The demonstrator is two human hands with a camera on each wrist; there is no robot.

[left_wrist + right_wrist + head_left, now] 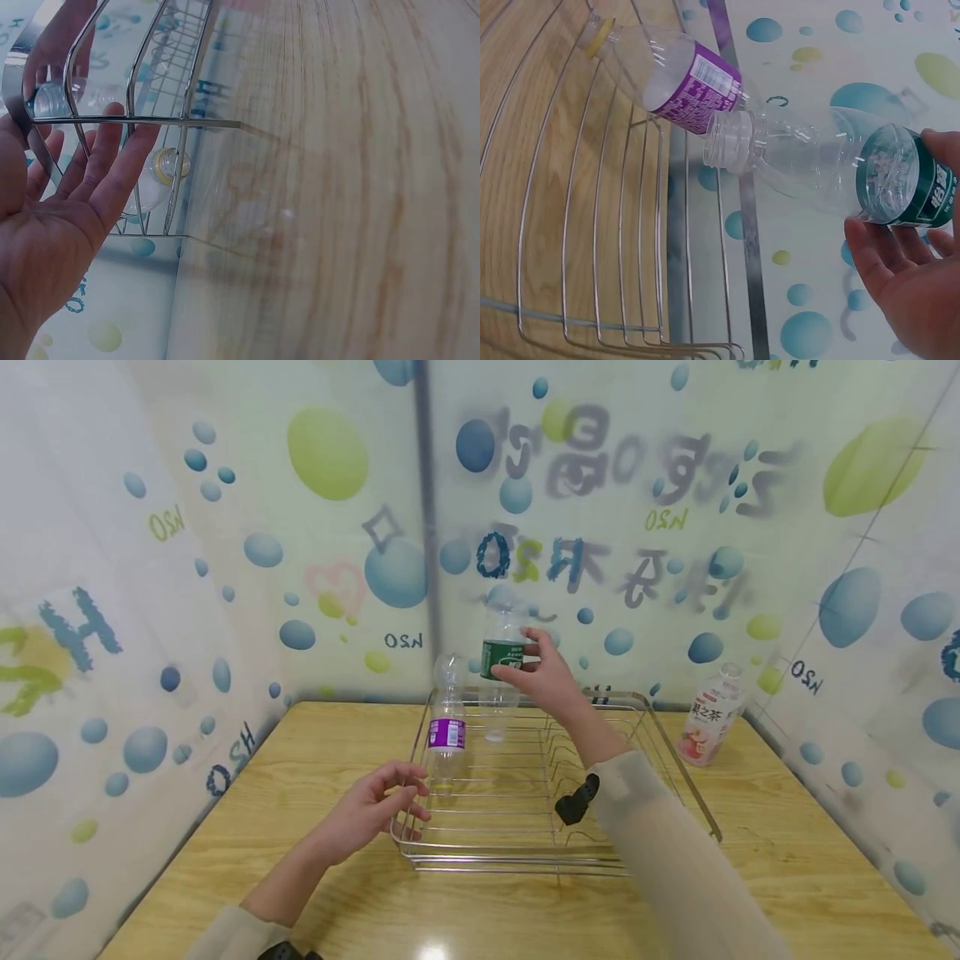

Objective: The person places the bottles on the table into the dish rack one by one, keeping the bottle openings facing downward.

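My right hand (551,681) holds a clear plastic bottle with a green label (501,656), thumb on one side and fingers on the other. The bottle is upside down, its uncapped neck (729,140) pointing down over the wire dish rack (487,846). Beside it, a clear bottle with a purple label (447,735) stands inverted in the rack's left part; a yellow ring (601,37) circles its neck. My left hand (367,810) is at the rack's front left corner, fingers loosely extended against the wires (135,120).
A pink-labelled bottle (708,718) stands upright on the wooden table (780,860), right of the rack. Curved wire dividers (562,752) rise in the rack's right half. A patterned curtain (337,635) hangs behind the table and along both sides.
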